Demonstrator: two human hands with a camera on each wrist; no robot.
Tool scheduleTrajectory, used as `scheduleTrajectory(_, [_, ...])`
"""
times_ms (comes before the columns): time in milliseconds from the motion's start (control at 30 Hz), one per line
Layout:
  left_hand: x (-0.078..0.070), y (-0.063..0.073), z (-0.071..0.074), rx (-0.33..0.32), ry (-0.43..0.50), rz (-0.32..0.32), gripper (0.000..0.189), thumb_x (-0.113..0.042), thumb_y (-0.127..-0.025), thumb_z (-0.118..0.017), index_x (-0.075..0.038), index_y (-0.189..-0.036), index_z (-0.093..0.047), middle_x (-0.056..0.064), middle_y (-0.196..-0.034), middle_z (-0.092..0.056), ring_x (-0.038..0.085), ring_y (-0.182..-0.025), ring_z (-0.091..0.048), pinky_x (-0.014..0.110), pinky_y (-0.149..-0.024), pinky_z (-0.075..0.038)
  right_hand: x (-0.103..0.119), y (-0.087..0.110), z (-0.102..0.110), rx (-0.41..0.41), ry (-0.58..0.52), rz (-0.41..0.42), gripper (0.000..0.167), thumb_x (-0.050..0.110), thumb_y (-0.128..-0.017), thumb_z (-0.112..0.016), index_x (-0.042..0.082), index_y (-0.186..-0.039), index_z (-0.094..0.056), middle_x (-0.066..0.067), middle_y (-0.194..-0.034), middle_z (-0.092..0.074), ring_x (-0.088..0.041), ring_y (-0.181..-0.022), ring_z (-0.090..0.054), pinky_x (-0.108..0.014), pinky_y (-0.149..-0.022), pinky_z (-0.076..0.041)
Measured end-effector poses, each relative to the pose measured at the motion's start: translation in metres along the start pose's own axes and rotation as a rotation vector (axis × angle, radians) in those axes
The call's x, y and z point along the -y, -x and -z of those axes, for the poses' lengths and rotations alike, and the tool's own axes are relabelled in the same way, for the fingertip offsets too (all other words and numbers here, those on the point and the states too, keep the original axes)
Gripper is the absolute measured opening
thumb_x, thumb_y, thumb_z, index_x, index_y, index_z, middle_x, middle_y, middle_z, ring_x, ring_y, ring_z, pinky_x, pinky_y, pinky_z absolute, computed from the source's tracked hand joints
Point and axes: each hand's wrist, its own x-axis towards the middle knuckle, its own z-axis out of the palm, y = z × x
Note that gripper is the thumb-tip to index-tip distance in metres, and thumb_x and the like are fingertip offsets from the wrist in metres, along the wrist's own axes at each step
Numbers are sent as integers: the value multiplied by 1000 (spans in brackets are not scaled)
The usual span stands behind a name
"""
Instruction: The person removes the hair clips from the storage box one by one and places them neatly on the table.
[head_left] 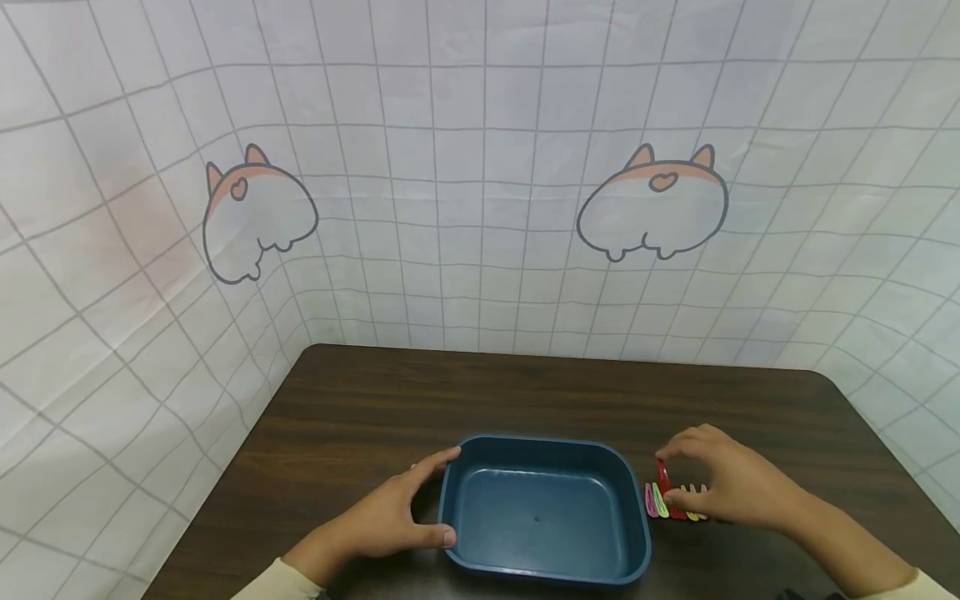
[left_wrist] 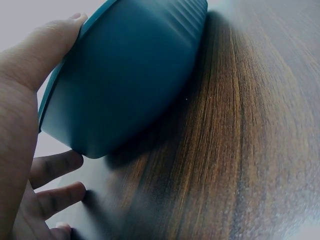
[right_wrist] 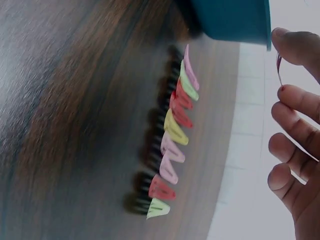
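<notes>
My right hand (head_left: 738, 483) pinches a red snap hair clip (head_left: 663, 475) between thumb and index finger. In the right wrist view that clip (right_wrist: 279, 69) shows edge-on, while the other fingers stay spread. Below this hand lies a row of several hair clips (right_wrist: 175, 129) in pink, green, red and yellow, just right of a blue plastic basin (head_left: 536, 575). At the basin's left end rests my left hand (head_left: 382, 512), thumb and index finger apart along the rim. The left wrist view shows its thumb at the rim (left_wrist: 82, 37) and other fingers loosely spread beneath.
Everything stands on a dark wood-grain table (head_left: 360, 392) with rounded far corners. A white grid-patterned cloth (head_left: 465, 208) with cartoon animal drawings hangs behind the table and along its sides. The basin's inside holds no clips.
</notes>
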Motion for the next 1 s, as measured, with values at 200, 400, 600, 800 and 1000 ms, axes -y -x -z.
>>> scheduleTrajectory(200, [-1, -1, 1, 2, -5, 7, 96, -49, -85, -82, -45, -161, -22, 6, -158, -42, 38, -143, -39, 74, -107, -30, -7, 4, 0, 5, -1, -17, 40, 45, -79, -88, 24, -111, -75, 20, -112, -63, -10, -105, -57, -38, -82, -56])
scheduleTrajectory(400, [0, -2, 2, 5, -5, -1, 96, -47, -86, -82, -44, -161, -22, 5, -158, -43, 38, -143, -39, 74, -107, -29, -17, 9, 0, -4, 24, -27, 41, 48, -79, -88, 24, -110, -75, 21, -111, -64, -12, -105, -58, -42, -85, -56])
scheduleTrajectory(600, [1, -2, 1, 6, -6, -3, 95, -47, -86, -81, -43, -161, -22, 4, -158, -42, 37, -144, -37, 74, -108, -28, -27, 16, -2, 0, 9, -61, 44, 51, -79, -87, 25, -112, -75, 22, -111, -63, -12, -107, -57, -43, -86, -56])
scheduleTrajectory(800, [1, -3, 1, 0, -10, 0, 95, -47, -86, -81, -44, -161, -23, 4, -157, -44, 38, -145, -37, 76, -109, -23, -37, 24, -2, -6, 3, -66, 45, 52, -78, -87, 24, -112, -75, 22, -111, -63, -9, -105, -57, -39, -84, -56])
scheduleTrajectory(1000, [1, -2, 1, -1, -12, 9, 95, -50, -86, -81, -44, -161, -22, 3, -157, -43, 38, -146, -35, 77, -110, -19, -44, 28, 0, 12, -5, -98, 49, 55, -77, -86, 24, -113, -74, 21, -112, -63, -11, -106, -57, -39, -84, -56])
